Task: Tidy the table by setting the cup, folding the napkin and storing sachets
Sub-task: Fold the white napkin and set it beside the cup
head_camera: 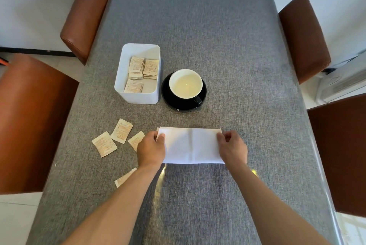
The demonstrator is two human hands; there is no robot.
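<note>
A white napkin [191,145] lies folded in half on the grey table [198,27], a crease down its middle. My left hand [151,150] pinches its far left corner, and my right hand [232,148] pinches its far right corner. Behind it a black cup [185,84] with a white inside stands on a black saucer [168,98]. A white box [138,94] left of the cup holds several beige sachets [143,68]. Loose sachets [121,131] lie on the table left of my left hand; one sachet [124,177] is partly hidden by my left forearm.
Brown padded chairs stand along both sides: two on the left [85,17] [29,122] and two on the right [305,37] [340,149]. A white appliance [344,80] sits on the floor at the right.
</note>
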